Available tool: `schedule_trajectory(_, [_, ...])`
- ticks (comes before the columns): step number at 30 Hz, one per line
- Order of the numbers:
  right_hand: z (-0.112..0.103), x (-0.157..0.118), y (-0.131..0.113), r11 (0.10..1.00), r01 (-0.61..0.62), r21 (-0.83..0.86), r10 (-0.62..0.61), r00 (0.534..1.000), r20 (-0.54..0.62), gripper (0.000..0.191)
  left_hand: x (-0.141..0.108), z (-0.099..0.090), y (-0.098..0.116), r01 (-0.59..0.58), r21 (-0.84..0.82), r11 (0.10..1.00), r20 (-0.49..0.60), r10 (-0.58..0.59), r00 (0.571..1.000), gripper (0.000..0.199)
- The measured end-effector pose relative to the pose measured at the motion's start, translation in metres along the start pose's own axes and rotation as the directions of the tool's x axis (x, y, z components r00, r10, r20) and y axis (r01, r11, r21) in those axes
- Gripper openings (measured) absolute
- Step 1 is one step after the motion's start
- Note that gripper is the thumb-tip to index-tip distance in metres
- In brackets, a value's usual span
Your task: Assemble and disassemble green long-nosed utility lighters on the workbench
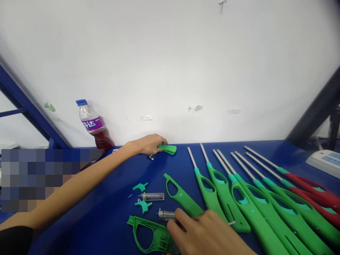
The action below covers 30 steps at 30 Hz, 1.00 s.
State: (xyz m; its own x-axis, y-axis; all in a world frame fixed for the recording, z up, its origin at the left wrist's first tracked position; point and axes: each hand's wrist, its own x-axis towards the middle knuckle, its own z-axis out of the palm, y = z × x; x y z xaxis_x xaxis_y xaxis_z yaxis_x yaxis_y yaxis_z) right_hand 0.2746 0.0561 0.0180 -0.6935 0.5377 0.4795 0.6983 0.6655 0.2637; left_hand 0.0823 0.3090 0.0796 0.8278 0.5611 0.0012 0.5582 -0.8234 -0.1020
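Note:
Near the wall, my left hand (152,144) is closed on one end of a small green plastic piece (170,149). Low in the view, my right hand (205,232) has bent fingers over a clear fluid tube (166,214) and the handle end of an open green half shell (148,221); its fingertips are hidden, so any grip is unclear. Another green shell (183,196) lies just above my right hand. A second clear tube (153,196) rests between two teal triggers (140,186), (143,205). A small dark part (150,157) lies below my left hand.
Several green lighters (252,216) with metal rods lie side by side on the blue table (106,209), with red ones (316,191) at the right. A bottle (92,124) stands by the wall at left. A white device (325,163) sits at the far right.

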Motion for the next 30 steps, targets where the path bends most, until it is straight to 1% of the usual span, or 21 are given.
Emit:
schedule_trajectory(3, [0.001,0.001,0.0,1.0,-0.004,0.011,0.004,1.0,0.0,0.056,0.019,-0.005,0.003,-0.05,-0.019,0.999,0.075,0.051,0.996,0.034])
schedule_trajectory(6, [0.001,0.001,-0.001,1.0,-0.01,0.024,0.011,1.0,-0.017,0.052,0.033,-0.006,0.014,-0.073,-0.026,0.997,0.093,0.075,0.993,0.035])
schedule_trajectory(8, [0.001,0.001,-0.001,0.999,-0.018,0.03,0.019,0.999,-0.04,0.055,0.04,-0.005,0.022,-0.073,-0.025,0.997,0.09,0.075,0.993,0.036])
schedule_trajectory(12, [0.002,0.001,0.0,0.999,-0.015,0.039,0.018,0.997,-0.071,0.063,0.046,-0.006,0.032,-0.056,-0.024,0.998,0.077,0.058,0.995,0.036])
schedule_trajectory(16, [0.001,0.002,0.0,0.999,-0.018,0.029,0.021,0.995,-0.095,0.062,0.042,-0.007,0.03,-0.057,-0.031,0.998,0.081,0.059,0.995,0.036])
schedule_trajectory(18, [-0.002,0.004,0.001,0.999,-0.028,0.018,0.03,0.994,-0.107,0.062,0.038,-0.009,0.029,-0.05,-0.028,0.998,0.067,0.052,0.996,0.036])
schedule_trajectory(21, [-0.012,0.005,0.005,0.999,-0.046,0.02,0.049,0.99,-0.132,0.063,0.026,-0.016,0.031,-0.018,-0.017,1.0,-0.002,0.018,1.0,0.038])
schedule_trajectory(24, [-0.027,0.003,0.016,0.991,-0.124,0.049,0.13,0.981,-0.144,0.054,0.006,-0.024,0.041,0.008,-0.016,1.0,-0.083,-0.009,0.997,0.036])
schedule_trajectory(26, [-0.035,0.0,0.027,0.981,-0.185,0.066,0.19,0.978,-0.085,0.04,-0.012,-0.026,0.051,0.01,-0.021,1.0,-0.113,-0.013,0.993,0.031])
schedule_trajectory(28, [-0.041,-0.003,0.042,0.972,-0.219,0.085,0.222,0.974,-0.034,0.028,-0.03,-0.023,0.059,0.015,-0.023,1.0,-0.117,-0.018,0.993,0.027])
schedule_trajectory(29, [-0.043,-0.005,0.049,0.963,-0.252,0.099,0.254,0.967,-0.017,0.027,-0.04,-0.021,0.063,0.019,-0.023,1.0,-0.109,-0.022,0.994,0.024])
schedule_trajectory(30, [-0.044,-0.006,0.056,0.949,-0.294,0.111,0.296,0.955,-0.003,0.03,-0.049,-0.018,0.065,0.024,-0.021,0.999,-0.098,-0.026,0.995,0.021])
